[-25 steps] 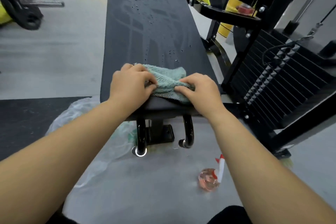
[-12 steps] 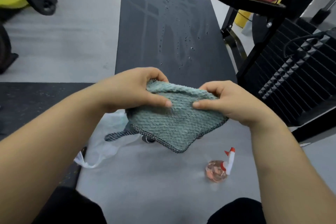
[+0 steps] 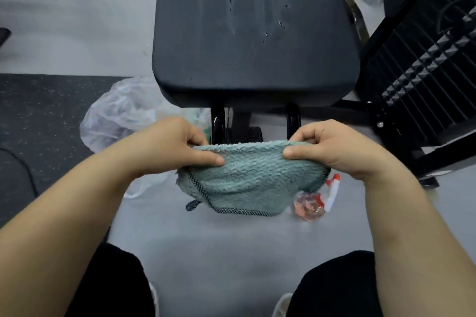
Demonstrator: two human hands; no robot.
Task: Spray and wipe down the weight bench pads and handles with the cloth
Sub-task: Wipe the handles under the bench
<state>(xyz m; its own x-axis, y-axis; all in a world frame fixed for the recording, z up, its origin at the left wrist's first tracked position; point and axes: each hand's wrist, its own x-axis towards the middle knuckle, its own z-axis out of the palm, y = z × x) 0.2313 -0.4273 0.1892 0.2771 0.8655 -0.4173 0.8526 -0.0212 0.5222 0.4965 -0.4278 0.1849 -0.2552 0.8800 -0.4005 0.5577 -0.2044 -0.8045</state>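
Moved: the cloth [image 3: 252,180] has come off the near end of the bench pad [image 3: 255,33], where both hands pressed it a second ago. It now hangs in the air, short of the pad's near edge and above the floor [image 3: 231,252].
Left hand [image 3: 175,147]: fingers curled behind the cloth with the thumb laid on its front, pinching the upper left edge.
Right hand [image 3: 332,149]: the same pinch on the upper right edge.
Cloth: green and fluffy with a dark hem. It is stretched loosely between the two hands, sags in the middle, and touches nothing else.
Bench pad: black, with wet streaks and droplets [image 3: 279,23] toward its right edge. The near end looks duller.
Spray bottle [image 3: 313,204]: lying on the floor, partly hidden behind the cloth's lower right corner.
Plastic bag [image 3: 121,113]: on the floor beside the pad's near left corner.
Step in hand: probably a pause in wiping to spread or turn the cloth to a fresh face.
Next move: fold the cloth or gather it into one hand, bring it back onto the pad, and draw it across the droplets by the right edge. The legs [image 3: 218,123] under the near end look unwiped, though that is hard to tell.
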